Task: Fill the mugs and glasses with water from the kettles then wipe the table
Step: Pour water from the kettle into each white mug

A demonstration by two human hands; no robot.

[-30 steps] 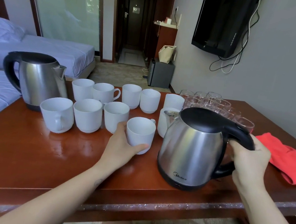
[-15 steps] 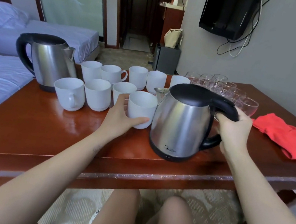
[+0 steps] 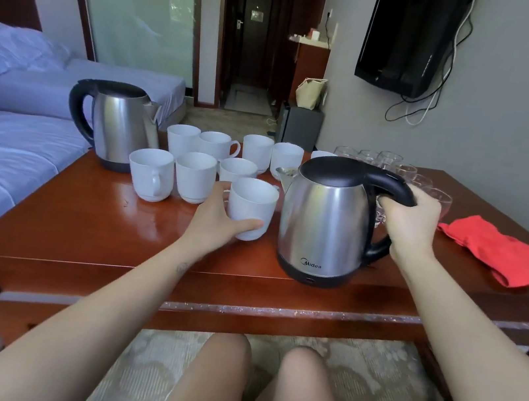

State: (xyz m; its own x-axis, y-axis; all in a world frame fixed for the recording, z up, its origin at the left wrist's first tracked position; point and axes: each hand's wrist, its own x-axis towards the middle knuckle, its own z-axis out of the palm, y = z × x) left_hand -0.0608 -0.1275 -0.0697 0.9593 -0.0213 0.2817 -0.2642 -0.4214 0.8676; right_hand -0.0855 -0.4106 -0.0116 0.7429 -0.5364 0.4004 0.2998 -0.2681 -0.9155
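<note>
**Near kettle** (image 3: 322,223): steel body, black lid and handle. Your right hand (image 3: 409,219) is wrapped round the top of the handle, fingers curled under it. The spout points away from that grip. You cannot tell whether the base rests on the table (image 3: 96,225) or hangs just above it. It is probably heavy if full, and smooth-sided, so take it by the handle only, high up, and tip slowly.

**Front mug** (image 3: 252,205): white, glazed, likely slippery and breakable. Your left hand (image 3: 219,217) cups its side with the thumb low across the front, just beside the spout.

**Remaining mugs** (image 3: 194,175): clustered beyond the left hand.

**Second kettle** (image 3: 122,126): further left of them.

**Glasses** (image 3: 396,167): behind the right hand.

**Red cloth** (image 3: 504,252): lying to the right of that hand.
</note>
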